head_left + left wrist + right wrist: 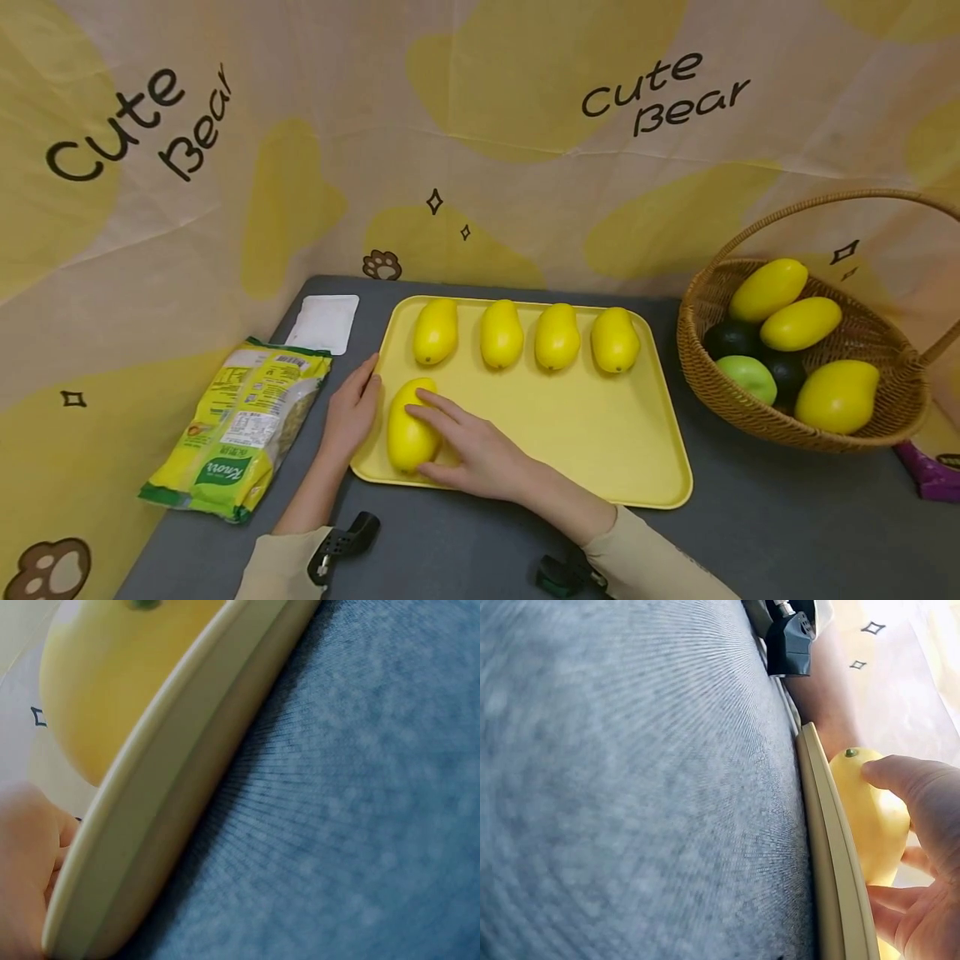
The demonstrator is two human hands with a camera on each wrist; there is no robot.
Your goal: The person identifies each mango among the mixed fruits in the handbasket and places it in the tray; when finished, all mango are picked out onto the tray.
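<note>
A yellow mango [411, 427] lies in the front left corner of a pale yellow tray [555, 433]. My right hand [483, 450] holds this mango, thumb at its near end and fingers at its far end; the right wrist view shows the thumb on the mango [870, 817] near the stem mark. Along the tray's left rim rests my left hand [352, 412], its fingers fairly straight. Several more mangoes [501, 335] form a row at the back of the tray. In the left wrist view, the tray rim [157, 772] partly hides a mango [127, 682].
Right of the tray stands a wicker basket [697, 367] with mangoes, dark avocados and a green fruit. A yellow-green Knorr bag [240, 429] lies to the left, below a white packet [326, 323]. A purple package [930, 475] shows at the far right. Printed cloth hangs behind.
</note>
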